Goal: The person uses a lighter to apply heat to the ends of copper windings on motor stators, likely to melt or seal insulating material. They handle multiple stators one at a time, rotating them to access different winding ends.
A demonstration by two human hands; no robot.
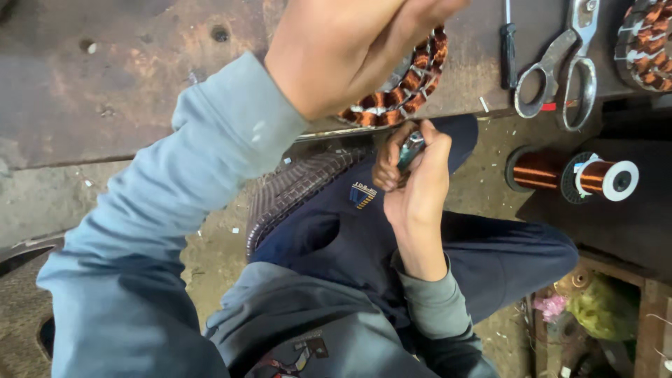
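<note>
The right hand [413, 175] is closed round a small shiny metal piece [411, 147] just below the workbench's [126, 91] front edge. The left hand [343, 49], whose grip I cannot tell, hovers over the copper-wound stator [406, 94] at that edge. A nudge could likely tip the overhanging stator off.

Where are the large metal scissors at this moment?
In the head view, the large metal scissors lie at upper right on the dark worn workbench, between a thin black-handled screwdriver and a copper-wound stator at the frame's edge.

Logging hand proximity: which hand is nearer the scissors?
Right. The right hand is below and left of the scissors, at the bench edge; the left hand is farther left, over the copper-wound stator.
</note>
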